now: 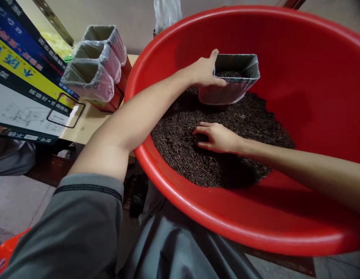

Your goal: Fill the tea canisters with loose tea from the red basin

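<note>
A big red basin (284,42) rests on my lap and holds a heap of dark loose tea leaves (182,151). My left hand (204,73) grips the near edge of a square box lined with a clear plastic bag (236,77); the box stands tilted on the leaves, with some leaves inside. My right hand (217,137) lies on the heap just in front of the box, fingers curled down into the leaves.
Three more square bag-lined boxes (94,68) stand in a row on a pale table (86,122) at the left, with red boxes under them. A printed cardboard carton (23,77) leans at the far left. A clear plastic bag (167,11) shows behind the basin.
</note>
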